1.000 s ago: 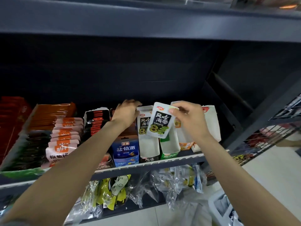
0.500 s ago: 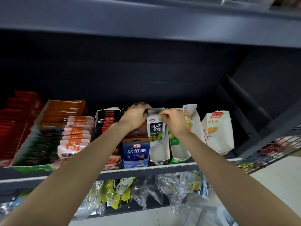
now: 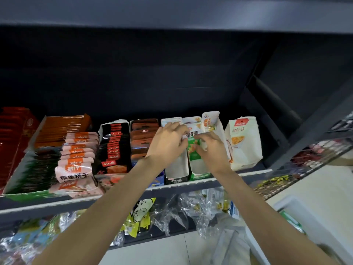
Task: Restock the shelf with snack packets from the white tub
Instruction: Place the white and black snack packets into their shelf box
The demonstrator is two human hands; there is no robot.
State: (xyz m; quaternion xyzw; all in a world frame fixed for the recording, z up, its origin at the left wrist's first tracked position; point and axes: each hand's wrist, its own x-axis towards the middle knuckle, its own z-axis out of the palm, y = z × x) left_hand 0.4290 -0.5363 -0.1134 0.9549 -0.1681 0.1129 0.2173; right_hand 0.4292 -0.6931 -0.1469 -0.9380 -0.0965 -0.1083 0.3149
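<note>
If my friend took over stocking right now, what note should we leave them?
Left hand: fingers curled over the tops of the white packets in the white display box.
Right hand: pinching the white-and-green packet in the green box beside it.
Shelf: rows of snack boxes fill it; a white pouch stands upright at the far right.
White tub: on the floor, lower right; contents barely visible.
Done: the packet looks seated among its row.
Left: let go, straighten the row, fetch more from the tub.
</note>
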